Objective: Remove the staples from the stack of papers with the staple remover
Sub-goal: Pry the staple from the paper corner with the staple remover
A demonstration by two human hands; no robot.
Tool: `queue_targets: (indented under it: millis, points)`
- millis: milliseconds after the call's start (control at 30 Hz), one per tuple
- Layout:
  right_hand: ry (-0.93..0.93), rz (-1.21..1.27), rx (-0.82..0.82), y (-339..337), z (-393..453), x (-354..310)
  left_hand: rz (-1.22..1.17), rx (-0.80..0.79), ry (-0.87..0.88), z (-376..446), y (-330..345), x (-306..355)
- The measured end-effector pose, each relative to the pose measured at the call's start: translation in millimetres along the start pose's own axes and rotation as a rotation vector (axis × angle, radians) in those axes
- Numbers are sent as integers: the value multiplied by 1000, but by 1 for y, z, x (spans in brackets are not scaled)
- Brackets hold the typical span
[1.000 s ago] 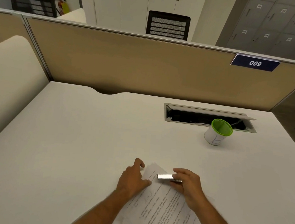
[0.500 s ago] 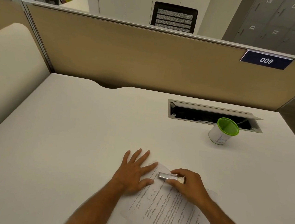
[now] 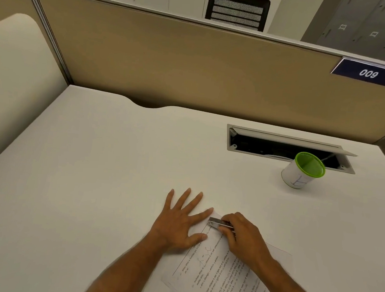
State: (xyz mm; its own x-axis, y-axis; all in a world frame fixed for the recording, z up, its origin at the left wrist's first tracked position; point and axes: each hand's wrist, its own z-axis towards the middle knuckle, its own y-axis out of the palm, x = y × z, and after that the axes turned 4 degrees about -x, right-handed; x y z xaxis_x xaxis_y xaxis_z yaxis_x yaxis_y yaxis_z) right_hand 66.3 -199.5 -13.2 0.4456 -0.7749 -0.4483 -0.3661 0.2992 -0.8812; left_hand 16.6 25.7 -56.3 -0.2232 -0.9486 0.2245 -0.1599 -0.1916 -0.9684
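Note:
A stack of printed papers [image 3: 219, 278] lies tilted on the white desk near its front edge, the top corner pointing away from me. My left hand [image 3: 180, 224] lies flat with fingers spread, its thumb and forefinger pressing the paper's top left edge. My right hand [image 3: 241, 239] grips a small silver staple remover [image 3: 216, 222], whose tip rests at the top corner of the stack. No staple is discernible under the tool.
A white cup with a green rim [image 3: 303, 170] stands at the right, in front of an open cable tray [image 3: 287, 146] set into the desk. A tan partition [image 3: 194, 64] closes the back; a cream panel [image 3: 13, 83] stands at the left.
My left hand has gone from curled on the paper's corner to flat with spread fingers. The staple remover has come down onto the top corner. The paper's lifted corner now lies flat.

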Motion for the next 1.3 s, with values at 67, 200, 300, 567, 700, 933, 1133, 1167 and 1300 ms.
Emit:
queue_targets:
  millis: [67, 200, 300, 567, 700, 933, 1133, 1167, 1300]
  points:
    - [-15, 1, 12, 1, 0, 0, -14, 8, -11, 0, 1, 1]
    - [-31, 13, 2, 1, 1, 1, -18, -8, -30, 1, 0, 3]
    - [-31, 4, 0, 2, 2, 0, -11, -12, -34, 1, -1, 3]
    - [-76, -34, -8, 1, 3, 1, -5, 13, -28, 2, 0, 4]
    - [-101, -75, -28, 0, 5, 2, 1, 17, -22, 2, -1, 4]
    - [-115, -107, -39, 1, 9, 4, 5, 12, -24, 1, -1, 3]
    - [-129, -56, -32, -3, 8, 4, 2, 7, -26, 2, -1, 4]
    - [-136, -49, -29, -2, 7, 4, 0, 5, -28, 1, -1, 4]
    - [-189, -45, -8, -3, 8, 3, 3, 9, -24, 2, -1, 4]
